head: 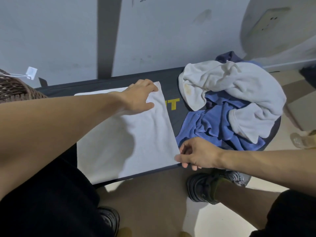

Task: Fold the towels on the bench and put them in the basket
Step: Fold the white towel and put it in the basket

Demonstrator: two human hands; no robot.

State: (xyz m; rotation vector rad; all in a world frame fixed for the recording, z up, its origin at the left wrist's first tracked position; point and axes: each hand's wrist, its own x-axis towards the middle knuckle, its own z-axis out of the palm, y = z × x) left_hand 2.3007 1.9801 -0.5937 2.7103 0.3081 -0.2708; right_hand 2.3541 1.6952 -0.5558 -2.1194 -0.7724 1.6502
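Squaring a flat white rectangular towel (126, 134) on the dark tabletop (172, 86)

Left hand (140, 96) pins the far corner, fingers straight; right hand (196, 153) pinches the near corner; next, likely fold it, then reach the brown wicker basket (15, 88) at left.

A pale grey wall (59, 36), marked with faint stains, is seen at the back, crossed by a dark vertical strip (109, 35). A white adhesive hook (31, 73) is fixed low on it. The floor (153, 202) is laid in light beige tiles.
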